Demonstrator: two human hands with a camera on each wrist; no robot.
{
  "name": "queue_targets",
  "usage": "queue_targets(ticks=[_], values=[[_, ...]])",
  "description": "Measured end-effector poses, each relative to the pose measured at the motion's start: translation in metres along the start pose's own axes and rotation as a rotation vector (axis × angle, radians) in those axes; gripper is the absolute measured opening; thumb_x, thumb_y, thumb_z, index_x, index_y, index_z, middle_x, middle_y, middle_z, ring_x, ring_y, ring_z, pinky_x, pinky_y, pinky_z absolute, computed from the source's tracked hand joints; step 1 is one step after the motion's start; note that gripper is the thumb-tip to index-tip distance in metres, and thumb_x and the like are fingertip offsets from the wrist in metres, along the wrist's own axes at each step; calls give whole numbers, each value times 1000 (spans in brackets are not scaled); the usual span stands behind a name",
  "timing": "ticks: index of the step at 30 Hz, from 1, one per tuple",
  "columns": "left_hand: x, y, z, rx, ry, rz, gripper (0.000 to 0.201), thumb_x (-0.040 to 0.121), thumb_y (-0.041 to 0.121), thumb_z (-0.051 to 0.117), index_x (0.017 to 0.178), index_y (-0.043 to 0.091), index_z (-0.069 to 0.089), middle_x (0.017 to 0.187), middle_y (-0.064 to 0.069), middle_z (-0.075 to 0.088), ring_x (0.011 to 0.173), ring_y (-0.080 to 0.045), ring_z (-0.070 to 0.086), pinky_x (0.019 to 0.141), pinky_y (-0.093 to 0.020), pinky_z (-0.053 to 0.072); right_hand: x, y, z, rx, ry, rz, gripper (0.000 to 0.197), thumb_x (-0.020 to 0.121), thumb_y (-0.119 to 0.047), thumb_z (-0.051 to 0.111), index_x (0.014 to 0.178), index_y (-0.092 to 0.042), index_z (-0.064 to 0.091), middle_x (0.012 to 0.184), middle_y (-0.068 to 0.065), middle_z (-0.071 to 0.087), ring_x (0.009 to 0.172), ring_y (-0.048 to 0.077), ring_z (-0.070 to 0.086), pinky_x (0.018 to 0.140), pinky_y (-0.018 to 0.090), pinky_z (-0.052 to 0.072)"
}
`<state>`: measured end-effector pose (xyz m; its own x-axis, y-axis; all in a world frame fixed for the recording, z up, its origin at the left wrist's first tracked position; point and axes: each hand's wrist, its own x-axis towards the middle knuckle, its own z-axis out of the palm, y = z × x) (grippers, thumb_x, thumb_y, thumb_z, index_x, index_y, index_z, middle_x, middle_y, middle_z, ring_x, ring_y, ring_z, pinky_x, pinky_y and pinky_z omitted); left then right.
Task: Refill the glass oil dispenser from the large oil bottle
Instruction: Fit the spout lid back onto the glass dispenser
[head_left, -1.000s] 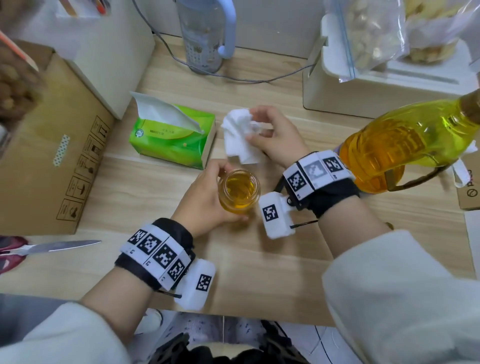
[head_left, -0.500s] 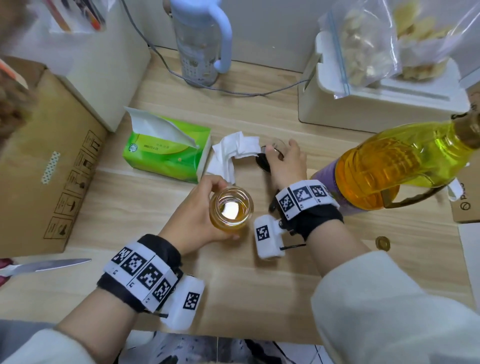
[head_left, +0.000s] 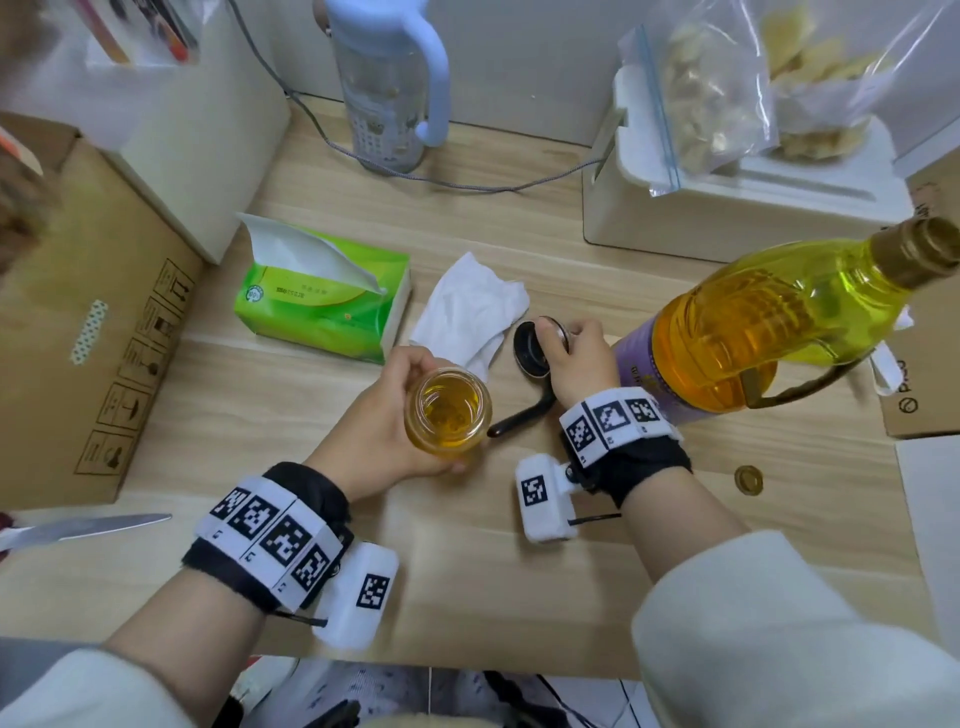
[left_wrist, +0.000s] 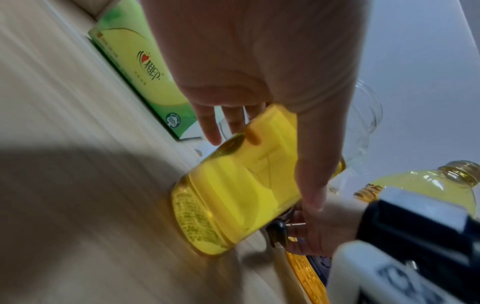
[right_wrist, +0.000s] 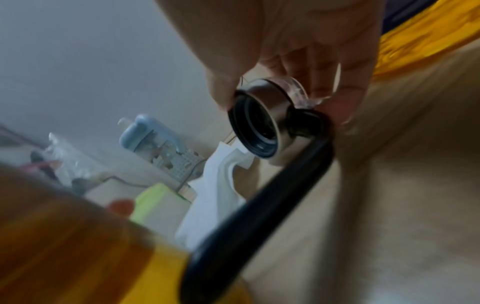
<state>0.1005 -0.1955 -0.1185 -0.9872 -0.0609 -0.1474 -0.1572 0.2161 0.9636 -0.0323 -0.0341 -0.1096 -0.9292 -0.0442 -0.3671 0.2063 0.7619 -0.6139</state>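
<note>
Golden oil fills our uncapped glass dispenser (head_left: 448, 409), which our left hand (head_left: 382, 426) grips; our right hand (head_left: 579, 358) pinches its black-handled lid (head_left: 531, 347) beside the oil-filled large bottle (head_left: 769, 322).

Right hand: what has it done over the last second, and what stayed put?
The right hand let go of the crumpled tissue, which now lies on the table, moved right and took hold of the dispenser lid with its black handle. The left hand still holds the open glass oil dispenser; the large oil bottle and tissue box stayed put.
</note>
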Motion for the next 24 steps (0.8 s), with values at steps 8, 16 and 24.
queue_targets(ticks=[8, 16, 24], values=[[4, 2, 13, -134, 0, 9, 74, 39, 30, 77, 101, 33, 36, 99, 13, 51, 85, 10, 55, 81, -10, 42, -69, -18, -25, 110, 89, -669, 60, 82, -30, 62, 127, 1, 38, 123, 23, 47, 107, 13, 44, 86, 6, 32], [13, -2, 39, -288, -29, -10, 78, 45, 25, 78, 111, 24, 36, 108, 7, 55, 90, 11, 58, 81, -10, 45, -100, 4, -16, -75, 127, -957, 47, 76, -27, 65, 113, -19, 38, 131, 8, 31, 116, 24, 40, 99, 38, 39], [18, -2, 51, -131, 68, -70, 66, 53, 34, 76, 115, 32, 54, 108, 10, 67, 101, 0, 62, 86, -18, 47, -106, -6, -32, -120, 88, -821, 53, 70, -31, 70, 113, -29, 40, 126, 3, 56, 114, 13, 44, 96, 46, 29]])
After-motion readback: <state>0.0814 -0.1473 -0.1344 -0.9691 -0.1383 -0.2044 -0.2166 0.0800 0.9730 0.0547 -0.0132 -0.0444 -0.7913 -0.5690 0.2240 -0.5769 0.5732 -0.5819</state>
